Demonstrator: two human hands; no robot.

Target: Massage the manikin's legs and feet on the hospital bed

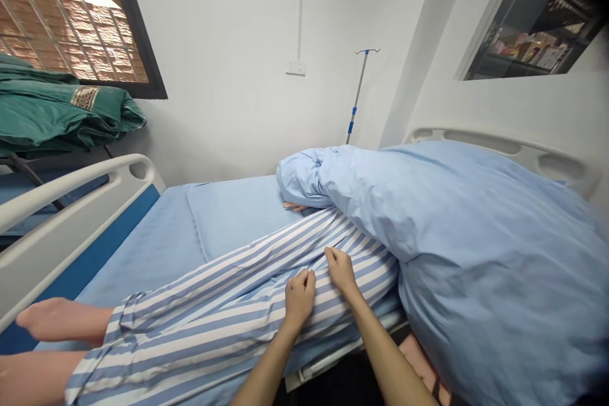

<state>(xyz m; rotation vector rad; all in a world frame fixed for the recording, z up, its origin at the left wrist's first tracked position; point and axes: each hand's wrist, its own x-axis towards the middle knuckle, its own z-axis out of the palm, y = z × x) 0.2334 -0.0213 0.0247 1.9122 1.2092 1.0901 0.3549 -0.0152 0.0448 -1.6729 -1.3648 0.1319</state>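
Note:
Blue-and-white striped trousers point(228, 292) cover the legs of a figure lying on the bed; I cannot tell if it is a person or a manikin. My left hand point(299, 297) is closed on the trouser cloth at the near thigh. Just right of it and a little farther away, my right hand point(340, 268) is also closed on the cloth, nearer the hip. The fabric creases around both fists. A bunched light-blue quilt point(457, 222) hides the figure's upper body. Fingers point(295, 206) show from under its edge. The bare feet point(61, 320) lie at the left.
The bed has a white-and-blue footboard point(128, 181) at left and a pale headboard point(537, 155) at right. Beyond it stand a drip pole point(360, 98) and a wall with a socket point(295, 68). Folded green cloth point(61, 108) lies below the barred window point(61, 6).

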